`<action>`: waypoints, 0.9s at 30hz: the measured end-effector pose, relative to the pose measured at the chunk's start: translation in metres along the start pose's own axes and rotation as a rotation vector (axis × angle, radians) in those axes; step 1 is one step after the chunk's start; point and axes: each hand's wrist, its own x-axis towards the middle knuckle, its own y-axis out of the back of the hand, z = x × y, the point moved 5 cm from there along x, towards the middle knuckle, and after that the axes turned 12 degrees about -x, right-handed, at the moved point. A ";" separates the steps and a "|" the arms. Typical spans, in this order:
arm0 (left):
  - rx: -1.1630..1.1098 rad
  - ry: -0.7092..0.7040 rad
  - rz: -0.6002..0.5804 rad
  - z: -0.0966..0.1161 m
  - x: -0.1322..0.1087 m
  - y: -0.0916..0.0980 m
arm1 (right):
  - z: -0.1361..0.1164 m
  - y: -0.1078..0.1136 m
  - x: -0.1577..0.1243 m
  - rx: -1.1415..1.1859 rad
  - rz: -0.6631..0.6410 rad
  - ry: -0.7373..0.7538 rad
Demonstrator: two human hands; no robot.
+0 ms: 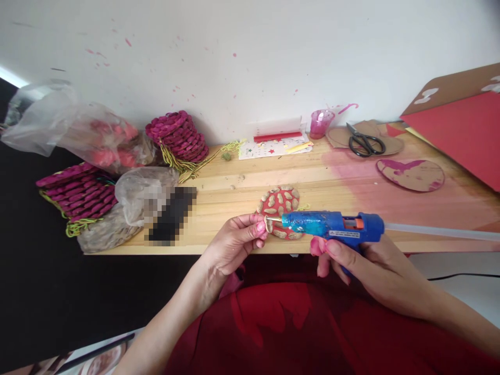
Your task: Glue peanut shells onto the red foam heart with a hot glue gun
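My left hand pinches a peanut shell between thumb and fingertips. My right hand is wrapped round the grip of a blue glue gun, whose metal nozzle points left and meets the shell. A clear glue stick sticks out of the gun's back end. Behind the nozzle, near the table's front edge, lies a red round piece with several peanut shells fixed on it. The gun and my left fingers cover part of it.
On the wooden table, magenta woven pieces and plastic bags lie left. Scissors, a pink-stained cup and a cardboard oval are behind and right. Red board stands at the far right.
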 end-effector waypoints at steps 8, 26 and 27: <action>0.018 -0.008 -0.008 0.000 -0.003 0.000 | -0.001 -0.002 -0.003 -0.115 -0.047 -0.001; 0.034 -0.001 0.023 -0.003 -0.003 0.004 | -0.002 -0.001 -0.002 -0.117 -0.027 0.007; 0.032 -0.004 0.020 -0.003 -0.003 0.004 | -0.001 -0.001 -0.002 -0.117 -0.027 0.004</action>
